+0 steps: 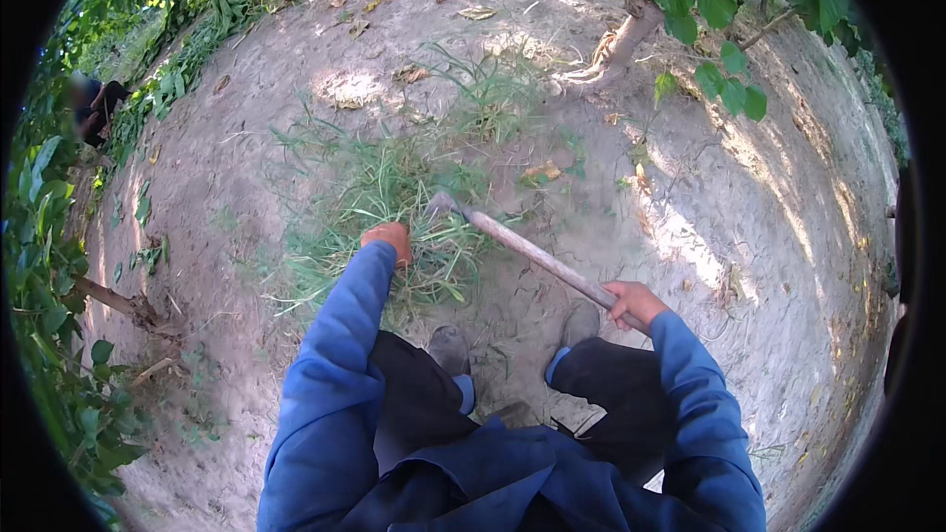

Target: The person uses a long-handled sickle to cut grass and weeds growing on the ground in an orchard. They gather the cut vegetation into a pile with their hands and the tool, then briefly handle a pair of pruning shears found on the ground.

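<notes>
My right hand (pixel 634 304) grips the wooden handle of a hoe (pixel 543 258) near its end, by my right knee. The handle slants up to the left, and its metal head (pixel 443 203) rests among green grass at the middle of the view. Just left of and below that head, my left hand (pixel 388 240) is closed on a clump of long grass (pixel 436 258); its fingers are partly hidden. Cut or loose blades lie spread around this hand, in front of my left shoe (pixel 449 351).
A tree trunk (pixel 628 33) with low leafy branches stands at the upper right. Another tuft of grass (pixel 488 96) grows beyond the hoe. A cut stump (pixel 148 314) and foliage line the left side. Far left, a person (pixel 96 111) sits low near the leaves.
</notes>
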`<state>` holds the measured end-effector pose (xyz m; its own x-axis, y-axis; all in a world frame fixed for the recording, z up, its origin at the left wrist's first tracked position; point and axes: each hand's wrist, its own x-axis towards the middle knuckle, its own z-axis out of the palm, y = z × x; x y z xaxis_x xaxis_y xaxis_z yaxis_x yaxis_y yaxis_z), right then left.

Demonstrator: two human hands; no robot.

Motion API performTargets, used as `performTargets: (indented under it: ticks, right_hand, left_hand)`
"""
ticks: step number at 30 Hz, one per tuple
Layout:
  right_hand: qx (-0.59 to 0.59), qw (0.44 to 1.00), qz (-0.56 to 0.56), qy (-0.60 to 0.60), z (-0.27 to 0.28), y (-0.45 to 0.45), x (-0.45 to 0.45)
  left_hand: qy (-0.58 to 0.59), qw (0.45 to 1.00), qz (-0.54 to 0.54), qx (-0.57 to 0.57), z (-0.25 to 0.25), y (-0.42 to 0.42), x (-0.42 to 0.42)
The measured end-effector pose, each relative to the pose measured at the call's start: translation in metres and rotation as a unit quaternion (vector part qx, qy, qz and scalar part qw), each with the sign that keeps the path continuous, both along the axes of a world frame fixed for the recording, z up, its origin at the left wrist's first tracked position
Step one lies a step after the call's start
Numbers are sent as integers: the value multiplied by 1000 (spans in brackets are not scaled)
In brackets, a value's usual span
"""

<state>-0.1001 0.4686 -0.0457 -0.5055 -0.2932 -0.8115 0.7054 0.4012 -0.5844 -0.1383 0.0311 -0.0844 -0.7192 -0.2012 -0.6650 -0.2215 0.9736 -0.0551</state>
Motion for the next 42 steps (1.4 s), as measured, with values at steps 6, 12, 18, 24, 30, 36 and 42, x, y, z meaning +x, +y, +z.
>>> performTargets:
  ticks: [6,12,18,24,30,36,42]
  right_hand:
    - [-14,973,-225,45,-13,-15,-24]
    - [-94,916,-384,69,-85,-43,-91]
    - [-155,902,-401,31,-119,-124,-132]
    - [-148,971,-188,27,-134,-142,-119]
    - [-7,993,-60,103,-122,-117,-94]
    - [25,993,-26,114,-147,-85,-65]
    - [-50,995,-50,65,-166,-93,-43]
  left_hand:
    - [-24,1000,-10,-17,-28,15,-14]
    - [67,993,-98,-17,-75,25,-32]
    - [77,991,-109,-1,-89,27,-42]
    - [222,960,-171,-12,-90,47,-76]
    - [310,907,-257,-124,-91,71,-139]
    - [335,887,-259,-182,-123,49,-176]
    - [185,977,-77,-69,-140,24,-184]
